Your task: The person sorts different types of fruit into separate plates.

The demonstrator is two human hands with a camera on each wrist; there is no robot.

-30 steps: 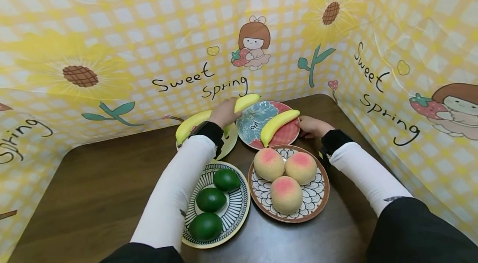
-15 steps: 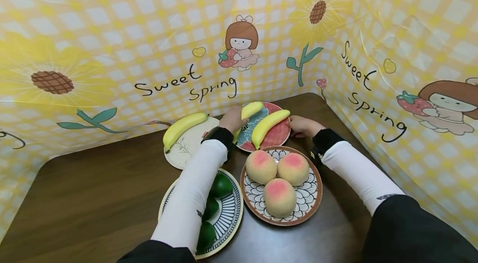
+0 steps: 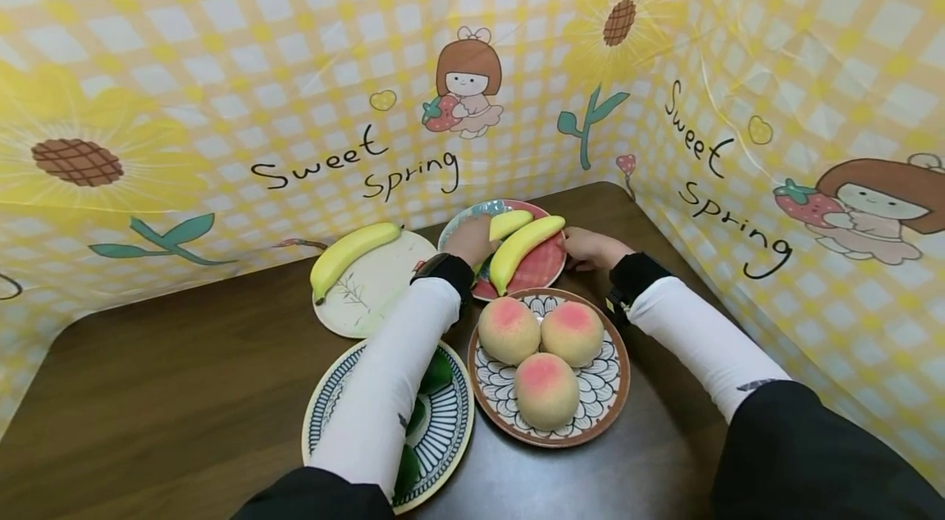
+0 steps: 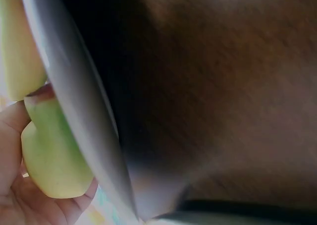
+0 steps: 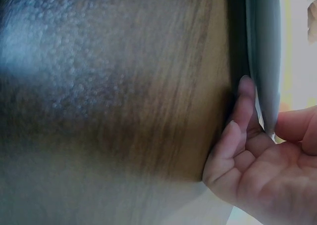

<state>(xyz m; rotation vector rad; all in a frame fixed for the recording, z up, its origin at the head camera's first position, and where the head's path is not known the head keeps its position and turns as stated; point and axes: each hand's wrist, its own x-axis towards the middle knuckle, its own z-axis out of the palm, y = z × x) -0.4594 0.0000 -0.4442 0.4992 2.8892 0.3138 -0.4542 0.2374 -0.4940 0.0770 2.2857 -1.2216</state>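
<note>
My left hand (image 3: 471, 241) grips a yellow banana (image 3: 511, 223) over the blue-and-red flowered plate (image 3: 545, 264) at the back. In the left wrist view the fingers wrap round the greenish end of this banana (image 4: 57, 155), close by the plate's edge (image 4: 81, 96). A second banana (image 3: 526, 249) lies slantwise on that plate, right beside the held one. At the plate's right side my right hand (image 3: 594, 248) pinches the rim; the right wrist view has the thumb above the plate edge (image 5: 269, 61) and the fingers below it.
A pale plate (image 3: 391, 274) with one banana (image 3: 353, 256) stands at the left. In front, a brown-rimmed plate (image 3: 623, 385) bears three peaches (image 3: 548, 391). Under the left forearm, a striped plate (image 3: 450, 430) holds dark green oval fruits (image 3: 437, 372). Patterned cloth walls (image 3: 310, 28) close in behind and right.
My left hand has carried the banana from the pale plate rightward and down onto the flowered plate, beside the other banana. The right hand keeps its hold on the rim. The head view has shifted slightly.
</note>
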